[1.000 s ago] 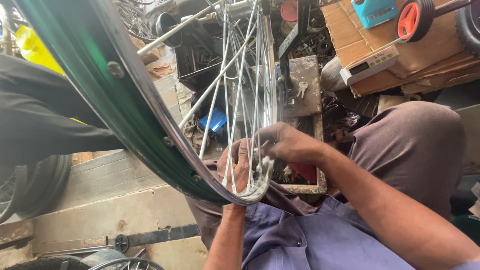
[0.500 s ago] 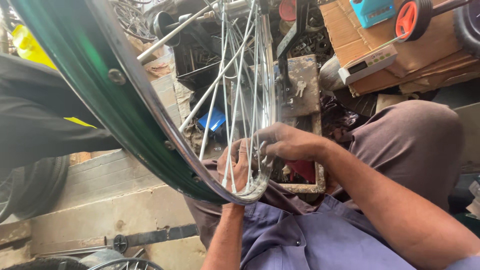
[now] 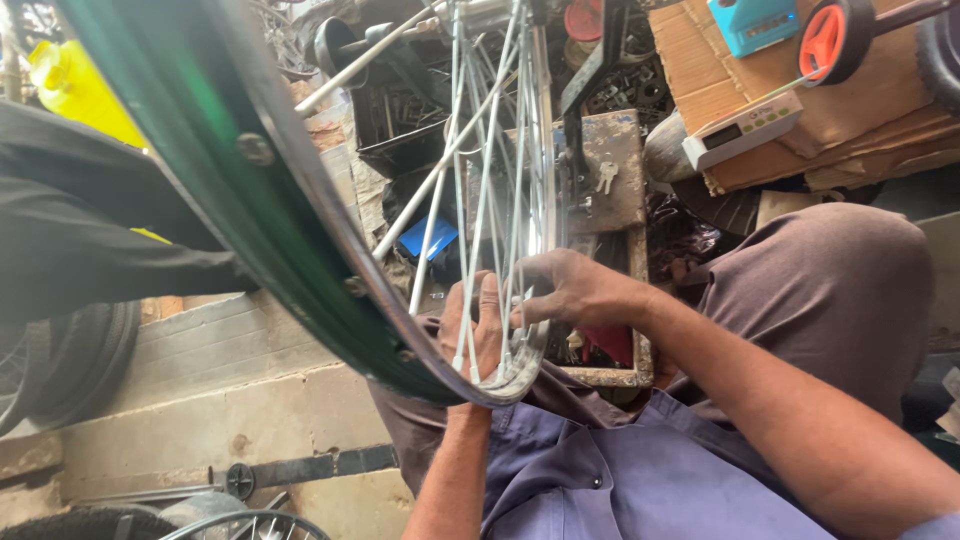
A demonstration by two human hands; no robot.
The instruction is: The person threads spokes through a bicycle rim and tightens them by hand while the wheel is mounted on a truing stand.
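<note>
A spoked bicycle wheel with a metal rim (image 3: pixel 300 270) lined in green stands on edge across my lap. Its thin silver spokes (image 3: pixel 485 170) fan up from the low end of the rim. My left hand (image 3: pixel 478 322) sits on the far side of the spokes, holding the rim at its lowest part. My right hand (image 3: pixel 578 290) reaches in from the right, its fingertips pinched on a spoke right where it meets the rim. My knee in brown trousers (image 3: pixel 830 290) is to the right, and my blue shirt is below.
A worn wooden toolbox (image 3: pixel 612 165) with keys and small parts stands beyond the wheel. Cardboard (image 3: pixel 700 60), a white device with a display (image 3: pixel 742 130), an orange wheel (image 3: pixel 830 40) and a blue box (image 3: pixel 752 20) lie at upper right. A tyre (image 3: pixel 70 365) leans at left by a concrete step (image 3: pixel 200 400).
Both hands stay at the low end of the rim. The right hand's fingers have shifted a little along the spokes; the wheel has barely moved.
</note>
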